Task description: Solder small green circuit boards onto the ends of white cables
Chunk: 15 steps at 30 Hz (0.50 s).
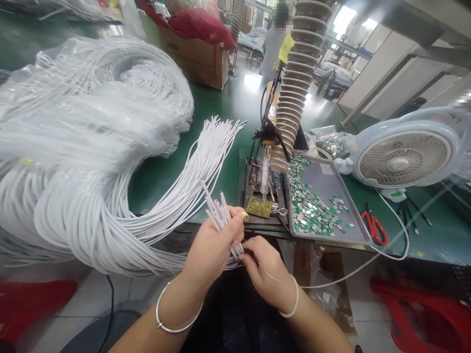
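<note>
My left hand (pixel 213 245) grips a bundle of white cables (pixel 219 218) whose cut ends fan upward, and a yellow cap covers its thumb tip. My right hand (pixel 262 269) sits just below and to the right, its fingers pinched on a thin white wire (pixel 270 274) at the bundle's lower end. The wire's path past the fingers is hard to follow. To the left, a large coiled mass of white cables (pixel 91 196) lies partly under clear plastic (pixel 99 88). A soldering iron (pixel 265 174) stands in a holder just beyond my hands.
A grey metal tray (pixel 353 196) of small green-and-silver parts, red-handled cutters (pixel 374 228) and a white fan (pixel 403 159) sit on the green bench. A ribbed duct (pixel 298 73) rises behind the iron. A person (pixel 274 56) stands beyond it.
</note>
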Each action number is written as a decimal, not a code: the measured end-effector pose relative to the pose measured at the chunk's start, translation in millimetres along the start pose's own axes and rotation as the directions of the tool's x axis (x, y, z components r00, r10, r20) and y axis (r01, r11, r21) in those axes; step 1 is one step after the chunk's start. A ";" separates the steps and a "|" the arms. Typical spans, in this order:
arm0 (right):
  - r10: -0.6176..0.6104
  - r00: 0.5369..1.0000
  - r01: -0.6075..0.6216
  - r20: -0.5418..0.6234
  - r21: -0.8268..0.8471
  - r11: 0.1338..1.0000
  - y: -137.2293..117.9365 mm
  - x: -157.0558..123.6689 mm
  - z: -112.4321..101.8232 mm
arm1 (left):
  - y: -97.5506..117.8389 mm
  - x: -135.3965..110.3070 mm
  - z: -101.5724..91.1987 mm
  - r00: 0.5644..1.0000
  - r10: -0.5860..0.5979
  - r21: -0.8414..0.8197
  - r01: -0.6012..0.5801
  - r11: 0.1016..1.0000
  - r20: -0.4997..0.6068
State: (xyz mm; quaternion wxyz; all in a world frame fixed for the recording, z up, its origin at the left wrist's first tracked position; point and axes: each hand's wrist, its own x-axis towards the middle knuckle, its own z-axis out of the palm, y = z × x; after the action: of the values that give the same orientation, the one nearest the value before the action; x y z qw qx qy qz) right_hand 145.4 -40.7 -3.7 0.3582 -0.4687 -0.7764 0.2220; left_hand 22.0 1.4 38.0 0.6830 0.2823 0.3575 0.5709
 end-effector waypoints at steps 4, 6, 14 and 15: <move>-0.007 0.998 0.005 -0.069 -0.016 1.000 1.0 -1.4 -4.0 | -7.1 2.3 -6.4 1.000 0.020 0.069 -0.019 0.997 -0.018; -0.008 0.992 0.004 -0.126 -0.029 1.000 0.0 -1.4 -9.3 | -10.8 2.6 -10.8 0.999 0.047 0.199 -0.041 0.979 -0.024; -0.002 0.978 -0.016 -0.208 -0.087 0.996 -4.0 -6.3 -34.6 | -12.3 2.2 -14.1 0.999 -0.034 0.261 0.033 0.965 -0.003; -0.011 0.975 -0.012 -0.221 -0.100 0.995 -3.7 -7.2 -38.0 | -11.6 2.5 -14.3 0.997 -0.066 0.213 0.059 0.975 0.027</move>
State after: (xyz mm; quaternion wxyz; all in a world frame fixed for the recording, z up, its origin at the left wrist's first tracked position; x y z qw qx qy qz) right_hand 174.6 -48.4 20.8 0.4181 -0.5082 -0.7418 0.1291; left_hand 17.4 1.4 20.0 0.6724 0.3518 0.4136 0.5030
